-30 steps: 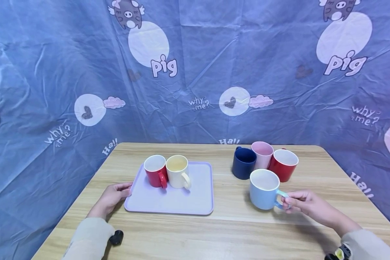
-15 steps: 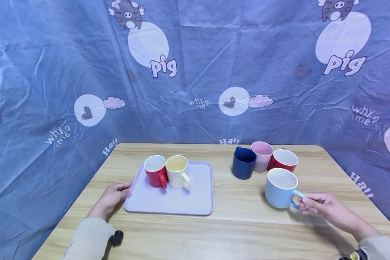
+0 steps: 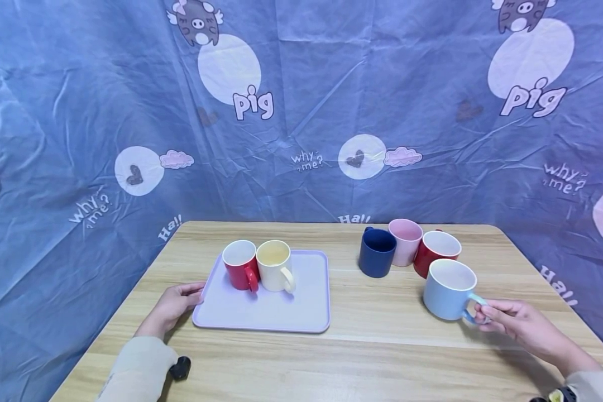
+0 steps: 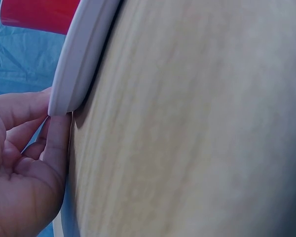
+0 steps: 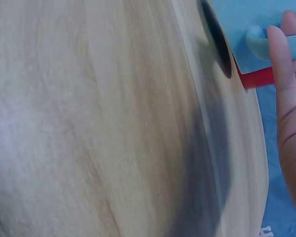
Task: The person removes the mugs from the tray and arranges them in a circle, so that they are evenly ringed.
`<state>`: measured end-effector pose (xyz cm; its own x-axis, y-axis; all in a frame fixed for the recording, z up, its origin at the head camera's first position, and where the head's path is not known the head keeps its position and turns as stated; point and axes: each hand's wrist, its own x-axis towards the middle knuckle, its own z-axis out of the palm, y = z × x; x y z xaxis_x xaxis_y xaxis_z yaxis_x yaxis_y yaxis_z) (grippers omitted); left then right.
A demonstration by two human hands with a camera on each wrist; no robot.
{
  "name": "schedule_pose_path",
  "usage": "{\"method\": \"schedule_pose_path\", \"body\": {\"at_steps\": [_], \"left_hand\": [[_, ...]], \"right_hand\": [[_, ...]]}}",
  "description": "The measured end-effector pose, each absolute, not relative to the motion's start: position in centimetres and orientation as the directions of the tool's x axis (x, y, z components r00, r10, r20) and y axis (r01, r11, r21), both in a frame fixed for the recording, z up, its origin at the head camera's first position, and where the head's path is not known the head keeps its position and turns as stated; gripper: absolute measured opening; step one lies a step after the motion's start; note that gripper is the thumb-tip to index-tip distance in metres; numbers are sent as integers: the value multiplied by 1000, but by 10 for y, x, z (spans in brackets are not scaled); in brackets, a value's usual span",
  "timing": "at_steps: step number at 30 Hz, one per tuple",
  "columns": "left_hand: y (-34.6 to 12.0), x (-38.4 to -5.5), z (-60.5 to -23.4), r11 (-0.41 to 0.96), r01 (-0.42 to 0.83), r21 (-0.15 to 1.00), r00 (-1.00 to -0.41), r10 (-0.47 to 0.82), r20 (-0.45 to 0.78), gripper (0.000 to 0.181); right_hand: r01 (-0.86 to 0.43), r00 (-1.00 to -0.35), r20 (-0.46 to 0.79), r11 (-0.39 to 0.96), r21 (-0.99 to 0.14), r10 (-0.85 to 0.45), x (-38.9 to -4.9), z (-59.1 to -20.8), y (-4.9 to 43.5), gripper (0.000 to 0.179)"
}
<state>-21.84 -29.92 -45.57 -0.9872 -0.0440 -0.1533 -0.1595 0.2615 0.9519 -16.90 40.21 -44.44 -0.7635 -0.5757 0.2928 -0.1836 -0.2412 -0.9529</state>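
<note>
My right hand (image 3: 525,329) pinches the handle of a light blue mug (image 3: 444,296) on the right side of the table. Thumb and fingers close round that handle in the right wrist view, where the mug (image 5: 251,29) is close over the table beside its dark shadow. My left hand (image 3: 173,307) holds the left edge of a pale lilac tray (image 3: 301,312); fingers lie at and under its rim (image 4: 71,84) in the left wrist view. A red mug (image 3: 238,273) and a cream mug (image 3: 271,273) stand upright side by side on the tray.
Behind the light blue mug stand a navy mug (image 3: 374,259), a pink mug (image 3: 404,248) and another red mug (image 3: 434,254), which the blue one partly overlaps in the head view. The wooden table (image 3: 301,368) ends at a blue printed cloth (image 3: 306,111) at the back and sides.
My right hand has carried the light blue mug to the right, from in front of the pink mug to in front of the right-hand red one. The left hand and tray stay put.
</note>
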Motion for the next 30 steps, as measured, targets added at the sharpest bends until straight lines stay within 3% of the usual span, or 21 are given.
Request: {"method": "schedule_pose_path", "body": {"at_steps": [12, 30], "left_hand": [[-299, -218, -456, 284, -169, 944, -986, -54, -160, 44], [-298, -218, -454, 295, -168, 941, -986, -59, -157, 43]], "right_hand": [[-195, -783, 295, -235, -952, -547, -170, -453, 412, 46], [-125, -713, 390, -443, -888, -582, -176, -465, 417, 47]]}}
